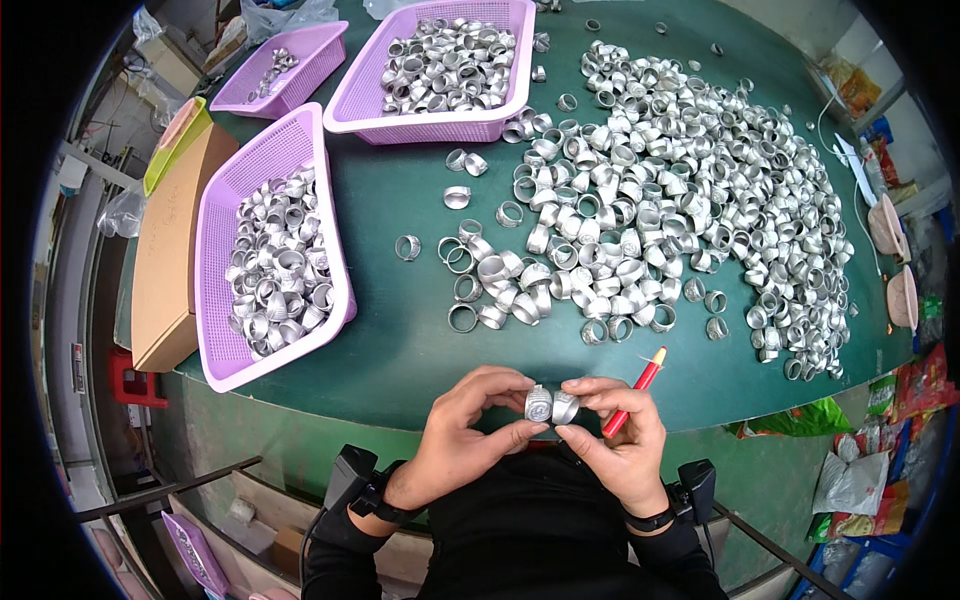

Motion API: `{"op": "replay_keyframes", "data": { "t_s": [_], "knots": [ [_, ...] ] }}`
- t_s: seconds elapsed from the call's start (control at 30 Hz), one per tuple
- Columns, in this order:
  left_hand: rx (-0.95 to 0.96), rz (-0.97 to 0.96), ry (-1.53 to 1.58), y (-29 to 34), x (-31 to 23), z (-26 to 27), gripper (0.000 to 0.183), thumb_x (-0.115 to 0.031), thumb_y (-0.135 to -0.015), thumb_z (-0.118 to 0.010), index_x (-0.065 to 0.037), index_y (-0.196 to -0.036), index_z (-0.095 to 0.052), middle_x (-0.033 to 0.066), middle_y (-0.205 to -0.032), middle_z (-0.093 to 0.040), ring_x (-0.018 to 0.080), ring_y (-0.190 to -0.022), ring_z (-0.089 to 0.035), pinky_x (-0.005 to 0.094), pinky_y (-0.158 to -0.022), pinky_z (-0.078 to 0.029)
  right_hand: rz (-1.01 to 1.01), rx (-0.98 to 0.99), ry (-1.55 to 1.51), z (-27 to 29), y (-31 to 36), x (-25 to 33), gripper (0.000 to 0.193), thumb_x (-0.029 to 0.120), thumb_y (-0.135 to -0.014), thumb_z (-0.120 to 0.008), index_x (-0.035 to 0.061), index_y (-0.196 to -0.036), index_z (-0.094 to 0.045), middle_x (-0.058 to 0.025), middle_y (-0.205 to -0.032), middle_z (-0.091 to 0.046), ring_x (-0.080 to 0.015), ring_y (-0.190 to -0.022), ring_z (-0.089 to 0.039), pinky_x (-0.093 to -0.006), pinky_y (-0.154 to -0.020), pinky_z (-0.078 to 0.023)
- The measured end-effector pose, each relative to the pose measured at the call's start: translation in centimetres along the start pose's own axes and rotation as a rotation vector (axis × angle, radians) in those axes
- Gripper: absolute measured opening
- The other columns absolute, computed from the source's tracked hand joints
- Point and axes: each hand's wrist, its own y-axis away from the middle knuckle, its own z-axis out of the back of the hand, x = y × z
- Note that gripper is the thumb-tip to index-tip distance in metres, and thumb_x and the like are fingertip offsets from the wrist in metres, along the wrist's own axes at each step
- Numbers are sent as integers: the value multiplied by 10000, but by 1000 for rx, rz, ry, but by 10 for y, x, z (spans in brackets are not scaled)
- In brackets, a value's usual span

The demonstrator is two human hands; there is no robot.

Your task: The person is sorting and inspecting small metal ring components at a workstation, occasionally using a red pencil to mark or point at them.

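Observation:
Close to the table's near edge, my left hand [465, 425] pinches a silver metal ring [538, 404] with a round patterned face turned up. My right hand [630, 445] grips a second silver ring [565, 407] between thumb and fingers. These two rings are side by side and appear to touch. A red pencil [636, 390] with a pale tip also rests in my right hand, slanting up to the right. Beyond my hands, a wide heap of similar rings [640, 190] covers the middle and right of the green table [400, 330].
Purple baskets hold more rings: one at the left [340, 310], one at the back [425, 130] and a smaller one [325, 65] at the far left. A cardboard box [165, 300] stands beside the left basket. Bags [850, 490] lie past the right edge.

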Motion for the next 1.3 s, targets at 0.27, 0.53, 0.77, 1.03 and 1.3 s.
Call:
{"op": "replay_keyframes", "data": {
  "t_s": [0.27, 0.53, 0.77, 1.03, 1.3],
  "knots": [
    [86, 302, 741, 5, 3, -1, 327, -60, -816, -591, 21, -1117, -490, 125, -949, -588, 160, -833, -593, 254, -733, -499, -212, -167, -393, -8, 2, 7, 288, 128, -808, -622, 41, -1009, -436, -143, -1004, -536, -214, -945, -535, -337, -831, -430],
    [-7, 378, 676, -2, -15, -6, 327, -156, -790, -645, 6, -1046, -523, 96, -868, -592, 173, -746, -586, 287, -691, -497, -216, -154, -278, -3, -1, 13, 261, 86, -823, -587, 46, -1041, -450, -107, -1003, -548, -186, -901, -548, -330, -769, -451],
    [-68, -123, -727, -2, 6, 12, 259, -84, -637, -713, -30, -860, -593, 89, -840, -558, 267, -757, -534, 336, -648, -442, 36, 235, 878, 27, -12, 8, 274, -29, -698, -630, 42, -943, -531, -95, -985, -575, -269, -890, -552, -328, -733, -453],
    [-44, -28, -688, -4, 14, 11, 313, -67, -630, -727, -16, -909, -593, 95, -851, -548, 247, -773, -542, 317, -641, -437, -65, -17, 959, 6, -11, 4, 322, 67, -685, -694, 32, -934, -492, -108, -837, -531, -279, -739, -487, -364, -634, -414],
    [5, -55, -687, -4, 11, 18, 324, -50, -645, -717, -11, -942, -594, 96, -876, -550, 231, -765, -550, 292, -648, -446, -95, 33, 887, 9, -15, 8, 339, 47, -680, -694, 28, -953, -494, -111, -914, -559, -277, -774, -502, -351, -657, -423]
  ]
}}
